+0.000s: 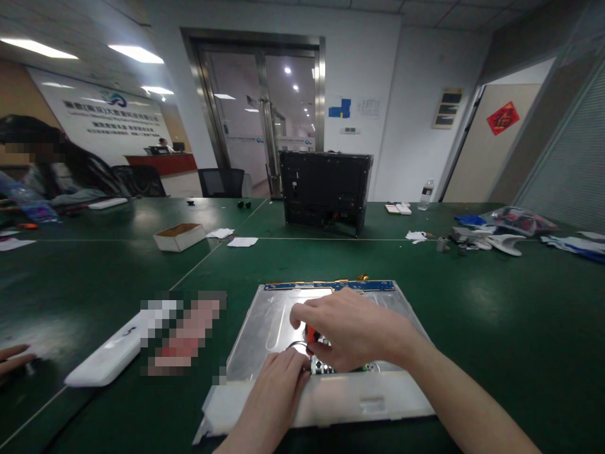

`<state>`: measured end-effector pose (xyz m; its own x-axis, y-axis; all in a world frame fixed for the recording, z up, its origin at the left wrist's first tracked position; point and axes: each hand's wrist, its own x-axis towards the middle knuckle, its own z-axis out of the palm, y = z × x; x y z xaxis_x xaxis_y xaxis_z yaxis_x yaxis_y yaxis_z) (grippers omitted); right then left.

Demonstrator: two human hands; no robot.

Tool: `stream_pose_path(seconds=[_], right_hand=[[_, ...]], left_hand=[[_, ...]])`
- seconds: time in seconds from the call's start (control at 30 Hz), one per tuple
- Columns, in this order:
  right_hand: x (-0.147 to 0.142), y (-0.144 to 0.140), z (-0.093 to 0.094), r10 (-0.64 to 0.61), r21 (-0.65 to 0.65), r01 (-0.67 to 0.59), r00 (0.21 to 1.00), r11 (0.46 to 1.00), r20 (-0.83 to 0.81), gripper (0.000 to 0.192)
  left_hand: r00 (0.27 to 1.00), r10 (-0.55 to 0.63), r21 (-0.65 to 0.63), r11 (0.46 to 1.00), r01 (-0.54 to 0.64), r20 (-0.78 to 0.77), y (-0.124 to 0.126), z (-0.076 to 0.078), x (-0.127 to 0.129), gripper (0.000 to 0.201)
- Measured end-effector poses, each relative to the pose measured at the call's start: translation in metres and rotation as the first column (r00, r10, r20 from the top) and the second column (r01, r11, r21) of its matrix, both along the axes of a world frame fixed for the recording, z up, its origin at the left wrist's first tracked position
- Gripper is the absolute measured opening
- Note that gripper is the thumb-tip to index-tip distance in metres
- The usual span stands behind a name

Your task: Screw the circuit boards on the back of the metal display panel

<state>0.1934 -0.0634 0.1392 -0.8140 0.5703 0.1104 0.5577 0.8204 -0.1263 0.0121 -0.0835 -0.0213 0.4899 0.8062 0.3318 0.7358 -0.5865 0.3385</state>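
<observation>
Head view: we look down at a flat metal panel (258, 318) lying on the green table (142, 274) directly in front of us, with both our hands over it. Our right hand (352, 328) reaches in from the right, its thumb and curled forefinger closed on an orange-handled tool (311, 333); the tool's tip is hidden. Our left hand (280, 381) rests at the panel's near part, its fingers close together beside a small circuit board (324, 366); we cannot tell whether they pinch anything. A dark cable (297, 344) curves just above these fingers. Along the panel's far edge runs 1 blue strip (326, 286), and a whitish band (350, 398) covers its near edge.

To the left of the panel we see 1 long white object (111, 356) and, just beside it, a reddish item (191, 334) blurred by pixelation. At the far left, another person's hand (13, 360) shows at the table. Beyond the panel stands a black casing (326, 189), upright, with a shallow open box (179, 238) to its left and 1 bottle (426, 194) to its right.
</observation>
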Motion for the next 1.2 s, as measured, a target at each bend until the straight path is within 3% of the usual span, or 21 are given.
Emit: stream_pose_path(seconds=[0.13,0.23,0.37,0.73,0.93,1.1,1.2], right_hand=[[0.000,0.001,-0.001,-0.001,0.014,0.001,1.000,1.000,0.024,0.022],[0.001,0.003,-0.002,-0.048,0.058,0.045,0.998,0.997,0.043,0.025],[0.002,0.002,0.000,-0.037,0.046,0.035,0.998,0.998,0.044,0.011],[0.000,0.002,-0.002,-0.021,0.088,0.017,0.999,0.996,0.049,0.015],[0.001,-0.001,0.001,0.005,0.037,-0.006,0.999,0.999,0.035,0.021],[0.000,0.002,-0.002,-0.046,0.051,0.044,0.998,0.998,0.039,0.027],[-0.001,0.004,-0.004,-0.073,0.079,0.068,0.996,0.995,0.053,0.020]], left_hand=[[1.000,0.005,0.040,0.999,-0.005,-0.002,0.000,0.000,-0.001,0.015],[1.000,0.015,-0.010,1.000,-0.015,-0.020,-0.002,0.005,0.001,0.016],[0.999,0.031,-0.059,0.998,-0.033,-0.030,-0.004,0.010,0.003,0.014],[0.998,0.012,-0.037,0.999,-0.014,-0.055,-0.003,0.006,0.002,0.017],[1.000,-0.014,-0.013,1.000,0.013,-0.026,-0.003,0.004,0.000,0.020],[1.000,-0.031,0.000,1.000,0.031,-0.002,-0.003,0.005,0.000,0.021],[1.000,-0.015,-0.029,0.999,0.014,-0.023,-0.004,0.007,0.001,0.020]])
